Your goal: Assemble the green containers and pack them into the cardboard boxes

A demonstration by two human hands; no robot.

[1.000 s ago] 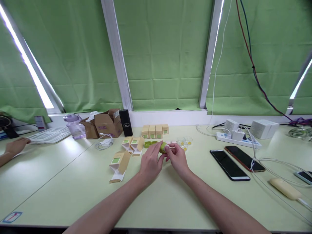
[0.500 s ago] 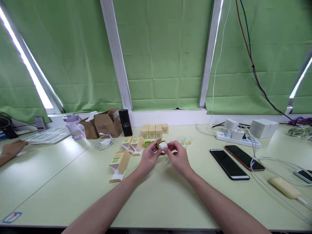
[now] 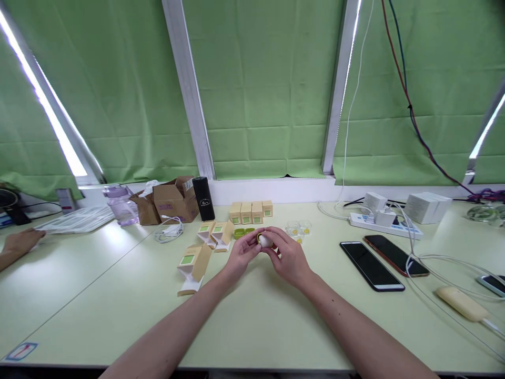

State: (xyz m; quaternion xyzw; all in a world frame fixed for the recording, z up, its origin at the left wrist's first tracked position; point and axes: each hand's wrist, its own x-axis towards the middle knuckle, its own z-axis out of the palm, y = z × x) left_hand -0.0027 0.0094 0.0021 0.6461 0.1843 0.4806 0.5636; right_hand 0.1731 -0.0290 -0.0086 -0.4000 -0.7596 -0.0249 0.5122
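Fingers of the right hand [image 3: 291, 260] are now arching over the top of the small white piece [image 3: 267, 241], where the thumb was pressing its near face half a second ago.

Both hands are pinching it just below the frame's center, the left hand [image 3: 238, 261] gripping its greenish rim from the left. Green pieces [image 3: 243, 232] are lying just behind the left hand; clear containers [image 3: 299, 230] are sitting beyond the right. Opened cartons [image 3: 197, 261] are lying left of center, and four small boxes [image 3: 251, 212] are standing above.
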